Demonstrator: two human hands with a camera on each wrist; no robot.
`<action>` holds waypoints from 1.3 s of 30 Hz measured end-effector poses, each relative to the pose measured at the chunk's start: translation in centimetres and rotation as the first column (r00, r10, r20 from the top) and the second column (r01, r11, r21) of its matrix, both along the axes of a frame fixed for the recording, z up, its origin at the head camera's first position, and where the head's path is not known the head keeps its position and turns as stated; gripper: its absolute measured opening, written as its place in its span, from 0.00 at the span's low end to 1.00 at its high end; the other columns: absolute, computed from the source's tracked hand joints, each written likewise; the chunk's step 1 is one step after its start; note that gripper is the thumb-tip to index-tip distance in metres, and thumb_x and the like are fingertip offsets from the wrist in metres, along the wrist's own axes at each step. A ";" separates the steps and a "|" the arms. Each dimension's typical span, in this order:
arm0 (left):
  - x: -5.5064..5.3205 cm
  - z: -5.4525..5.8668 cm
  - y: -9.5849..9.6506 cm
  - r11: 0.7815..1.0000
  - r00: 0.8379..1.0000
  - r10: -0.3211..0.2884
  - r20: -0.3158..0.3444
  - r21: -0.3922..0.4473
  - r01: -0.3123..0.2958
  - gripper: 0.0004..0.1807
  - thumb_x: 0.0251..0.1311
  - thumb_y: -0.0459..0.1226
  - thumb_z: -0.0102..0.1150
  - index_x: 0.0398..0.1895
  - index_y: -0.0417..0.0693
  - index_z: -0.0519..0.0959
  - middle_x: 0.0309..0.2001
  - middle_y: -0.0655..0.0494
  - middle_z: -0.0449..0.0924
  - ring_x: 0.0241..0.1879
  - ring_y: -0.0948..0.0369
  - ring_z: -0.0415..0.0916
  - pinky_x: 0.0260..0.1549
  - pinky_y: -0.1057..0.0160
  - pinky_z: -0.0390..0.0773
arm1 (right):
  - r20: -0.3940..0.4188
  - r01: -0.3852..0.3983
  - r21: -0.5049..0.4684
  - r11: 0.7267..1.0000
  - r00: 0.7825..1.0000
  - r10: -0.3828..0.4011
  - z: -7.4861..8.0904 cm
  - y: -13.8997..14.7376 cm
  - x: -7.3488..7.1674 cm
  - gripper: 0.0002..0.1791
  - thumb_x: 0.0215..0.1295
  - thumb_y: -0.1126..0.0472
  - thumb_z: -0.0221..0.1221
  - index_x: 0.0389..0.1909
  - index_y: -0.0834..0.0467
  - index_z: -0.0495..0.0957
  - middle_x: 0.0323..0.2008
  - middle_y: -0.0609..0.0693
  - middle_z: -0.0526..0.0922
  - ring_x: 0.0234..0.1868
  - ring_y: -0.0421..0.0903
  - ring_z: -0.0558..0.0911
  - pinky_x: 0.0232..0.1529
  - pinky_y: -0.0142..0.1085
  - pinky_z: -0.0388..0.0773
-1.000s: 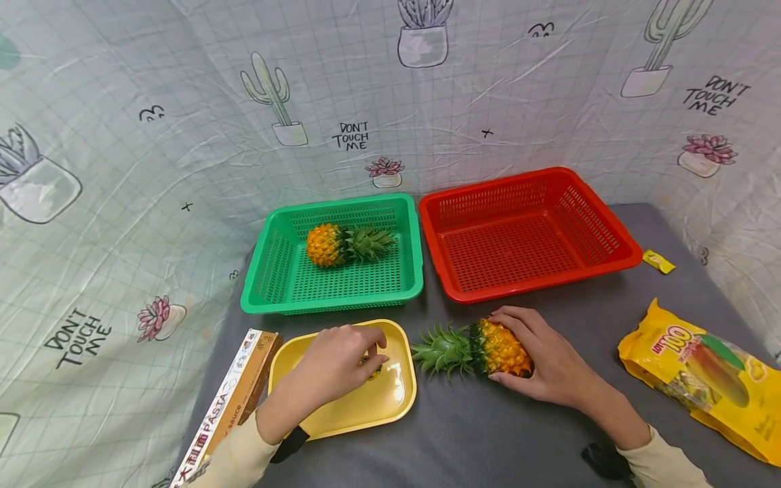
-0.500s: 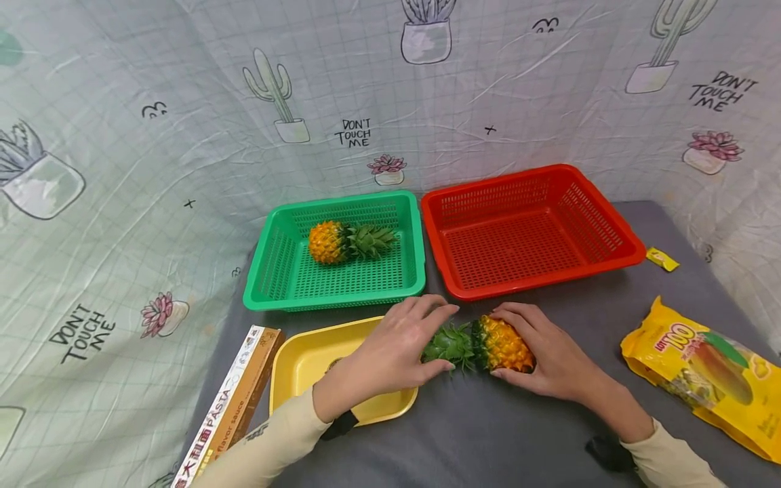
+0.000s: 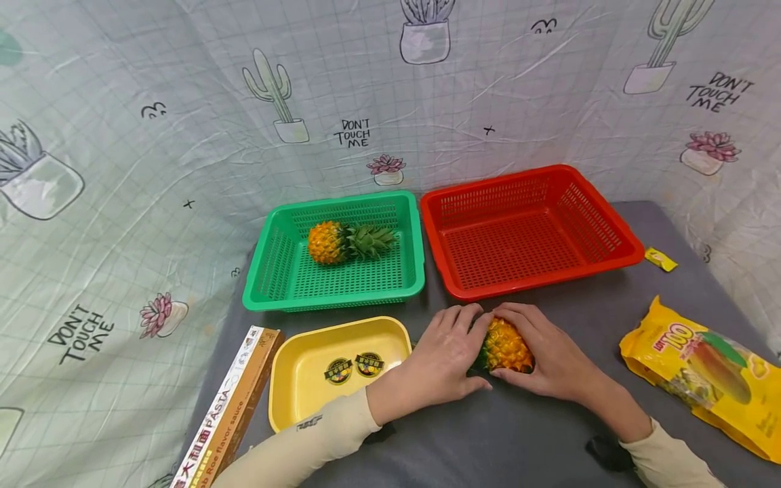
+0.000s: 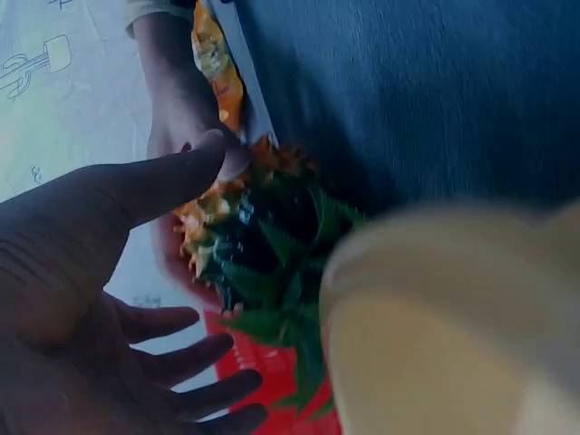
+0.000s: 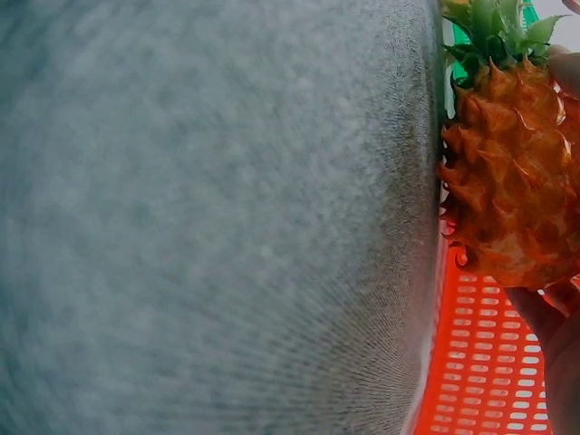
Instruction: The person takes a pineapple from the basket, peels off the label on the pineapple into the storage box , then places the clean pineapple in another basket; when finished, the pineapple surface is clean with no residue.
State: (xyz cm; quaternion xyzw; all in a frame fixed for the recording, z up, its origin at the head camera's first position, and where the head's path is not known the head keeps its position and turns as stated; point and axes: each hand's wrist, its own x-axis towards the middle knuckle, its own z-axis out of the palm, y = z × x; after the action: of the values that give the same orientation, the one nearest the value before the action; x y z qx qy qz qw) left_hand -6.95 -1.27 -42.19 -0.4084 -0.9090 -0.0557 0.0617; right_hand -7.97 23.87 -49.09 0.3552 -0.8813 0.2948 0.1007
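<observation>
An orange pineapple (image 3: 508, 347) lies on its side on the grey cloth, its crown towards the left. My right hand (image 3: 546, 356) grips its body from the right, thumb near me and fingers on the far side. Over the crown reaches my left hand (image 3: 436, 356), palm down, hiding most of the leaves in the head view. In the left wrist view the left hand (image 4: 82, 290) has its fingers spread and thumb stretched out beside the pineapple (image 4: 263, 227). The right wrist view shows the spiky fruit (image 5: 512, 172) close up.
A yellow tray (image 3: 299, 376) with two round stickers stands at left, beside a pasta box (image 3: 228, 407). Behind are a green basket (image 3: 342, 298) holding another pineapple (image 3: 327, 242) and a red basket (image 3: 506, 254). A yellow mango candy bag (image 3: 702, 373) and small packet (image 3: 661, 259) lie right.
My left hand has moved right from above the yellow tray to the pineapple's crown, uncovering the stickers in the tray. The right hand has kept its grip on the pineapple.
</observation>
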 end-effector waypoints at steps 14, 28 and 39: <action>-0.6 -1.6 0.8 0.999 1.000 0.031 0.002 0.010 -0.031 0.57 0.51 0.65 0.77 0.74 0.39 0.67 0.65 0.43 0.70 0.55 0.50 0.74 0.54 0.55 0.78 | 0.032 -0.017 -0.034 0.999 0.999 0.018 -0.4 0.1 -0.2 0.55 0.55 0.38 0.78 0.77 0.57 0.64 0.72 0.50 0.68 0.69 0.48 0.69 0.70 0.32 0.61; -0.9 -2.7 1.7 0.999 0.997 0.034 -0.070 -0.016 -0.035 0.57 0.51 0.64 0.78 0.74 0.38 0.66 0.61 0.44 0.71 0.47 0.53 0.75 0.43 0.57 0.79 | -0.006 -0.041 -0.050 0.998 0.999 0.041 -0.2 0.3 -0.3 0.50 0.58 0.44 0.76 0.77 0.58 0.64 0.71 0.51 0.68 0.68 0.48 0.70 0.70 0.31 0.59; -0.7 -2.7 1.9 0.997 0.997 0.043 -0.064 -0.057 -0.047 0.53 0.55 0.62 0.76 0.74 0.39 0.66 0.61 0.45 0.70 0.48 0.53 0.74 0.41 0.57 0.78 | -0.082 -0.029 -0.030 0.999 0.996 0.027 0.0 0.3 -0.4 0.47 0.59 0.42 0.74 0.75 0.58 0.68 0.70 0.52 0.71 0.68 0.51 0.70 0.72 0.36 0.56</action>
State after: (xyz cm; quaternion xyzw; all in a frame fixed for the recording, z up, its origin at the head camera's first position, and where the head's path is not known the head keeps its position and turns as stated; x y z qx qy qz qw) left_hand -7.64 0.59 -44.89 -0.3910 -0.9169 -0.0148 0.0795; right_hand -8.34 24.16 -49.06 0.3776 -0.8668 0.2949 0.1379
